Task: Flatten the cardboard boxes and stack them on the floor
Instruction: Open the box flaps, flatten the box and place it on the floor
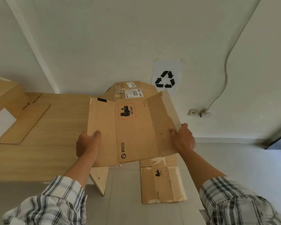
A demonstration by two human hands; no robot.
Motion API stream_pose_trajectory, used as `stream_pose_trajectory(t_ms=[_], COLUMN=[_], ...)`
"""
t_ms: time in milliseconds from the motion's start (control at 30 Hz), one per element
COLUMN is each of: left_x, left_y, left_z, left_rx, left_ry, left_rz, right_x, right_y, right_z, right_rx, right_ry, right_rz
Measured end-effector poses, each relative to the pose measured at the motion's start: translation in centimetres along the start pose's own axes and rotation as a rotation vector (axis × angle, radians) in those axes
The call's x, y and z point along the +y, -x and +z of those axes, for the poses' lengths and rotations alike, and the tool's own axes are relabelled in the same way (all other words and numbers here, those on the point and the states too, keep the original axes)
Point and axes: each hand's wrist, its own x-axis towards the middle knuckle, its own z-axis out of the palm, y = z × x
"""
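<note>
Nearest, at lower centre of the frame, the left hand [88, 143] and right hand [183, 138] each grip a side edge of the flattened box [131, 127], fingers [96, 133] curled around the cardboard, probably to keep it level above the floor. Just below, at lower right, another flat box [162, 184] lies on the floor, likely the stack's base. Farther left, an unflattened box [5, 98] waits on the surface [60, 127]; a recycling sign [166, 78] marks the wall beyond.

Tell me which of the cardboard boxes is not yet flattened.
The standing box on the table, far left: it has full sides. The PICO box held by the left hand and right hand and the floor boxes are flat.
</note>
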Motion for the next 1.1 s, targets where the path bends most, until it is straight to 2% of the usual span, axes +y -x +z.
stream_pose_trajectory(t_ms=[233, 400, 567, 633, 733, 800, 967, 1100], left_x=[0.5, -3.2, -11.6, -18.7, -22.9, -28.3, -39.9, -45.1], left_y=[2.6, 1.4, -0.6, -2.0, -1.8, -1.7, -2.4, -3.5], left_z=[10.3, 18.6, 28.1, 35.3, 37.8, 42.4, 52.6, 58.1], left_rx=[-0.088, -0.082, -0.072, -0.065, -0.058, -0.058, -0.151, -0.239], left_ry=[-0.085, -0.174, -0.211, -0.211, -0.197, -0.22, -0.258, -0.264], left_rz=[0.03, 0.051, 0.026, 0.027, -0.007, -0.003, -0.062, -0.108], right_x=[8.7, 15.0, 22.9, 28.9, 32.6, 37.2, 47.6, 53.2], right_y=[-5.2, -9.6, -14.0, -16.9, -17.2, -18.2, -20.1, -21.0], right_z=[-0.3, 5.2, 15.3, 23.4, 26.8, 32.0, 42.2, 47.5], right_rx=[0.027, -0.007, -0.056, -0.074, -0.081, -0.074, -0.08, -0.088], right_ry=[0.014, 0.012, 0.03, 0.044, 0.067, 0.088, 0.149, 0.153], right_rz=[0.102, 0.167, 0.173, 0.158, 0.168, 0.146, 0.179, 0.227])
